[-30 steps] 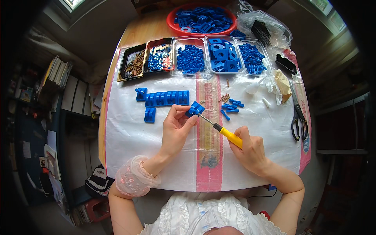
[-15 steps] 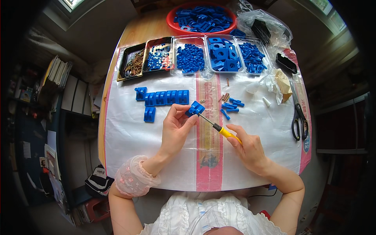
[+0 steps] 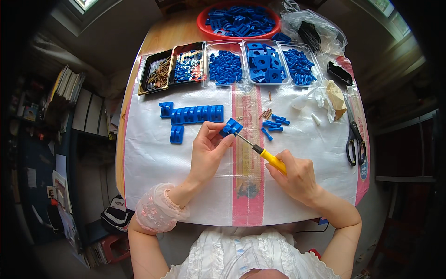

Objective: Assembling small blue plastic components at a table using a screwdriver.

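My left hand point(image 3: 207, 148) pinches a small blue plastic bracket point(image 3: 231, 126) between thumb and fingers, above the middle of the table. In my right hand point(image 3: 298, 177) is a screwdriver point(image 3: 273, 161) with a yellow handle, its fingers closed round the grip. The shaft's tip meets the right side of the bracket; the exact contact is too small to make out. Left of the hands lies a row of similar blue brackets point(image 3: 197, 115), with a single one point(image 3: 176, 135) just below. Right of the bracket lie loose blue pins point(image 3: 275, 123) and several brass-coloured screws point(image 3: 266, 113).
Trays along the back hold screws point(image 3: 159, 73), nuts point(image 3: 187, 65), small blue parts point(image 3: 225, 68) and blue plates point(image 3: 265, 63). Behind them stands a red basin point(image 3: 204, 29) full of blue parts. Black scissors point(image 3: 355, 144), a white nozzle cap point(image 3: 316, 120) and crumpled paper point(image 3: 335, 101) lie right.
My right hand has shifted slightly, and its fingers have closed further round the yellow handle. My left hand and the bracket have stayed almost in place.
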The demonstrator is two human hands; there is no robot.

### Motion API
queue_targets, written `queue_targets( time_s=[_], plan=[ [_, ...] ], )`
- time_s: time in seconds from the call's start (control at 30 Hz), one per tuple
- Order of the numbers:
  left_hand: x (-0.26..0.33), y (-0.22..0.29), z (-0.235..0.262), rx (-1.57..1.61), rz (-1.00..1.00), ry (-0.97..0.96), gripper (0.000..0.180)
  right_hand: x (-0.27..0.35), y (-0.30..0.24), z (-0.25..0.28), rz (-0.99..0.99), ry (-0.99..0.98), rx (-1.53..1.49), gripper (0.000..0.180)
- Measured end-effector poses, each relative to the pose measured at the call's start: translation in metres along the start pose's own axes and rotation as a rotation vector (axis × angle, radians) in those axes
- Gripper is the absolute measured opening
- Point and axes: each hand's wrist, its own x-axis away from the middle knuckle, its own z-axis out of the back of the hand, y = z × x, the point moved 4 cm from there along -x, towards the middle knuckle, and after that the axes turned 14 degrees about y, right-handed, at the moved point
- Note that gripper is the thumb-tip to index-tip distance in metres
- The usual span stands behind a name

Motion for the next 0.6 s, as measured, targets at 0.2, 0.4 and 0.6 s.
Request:
queue_targets(
  time_s=[0.2,0.4,0.6],
  plan=[
    [0.000,0.000,0.001,-0.004,0.004,0.002,0.025,0.000,0.004,-0.002,0.016,0.023,0.011,0.023],
    [0.000,0.000,0.000,0.000,0.006,0.003,0.025,-0.001,0.008,-0.003,-0.131,-0.050,-0.148,0.039],
    [-0.001,-0.002,0.002,-0.016,0.001,-0.010,0.024,0.005,0.010,-0.007,-0.145,-0.045,-0.175,0.042]
  ],
)
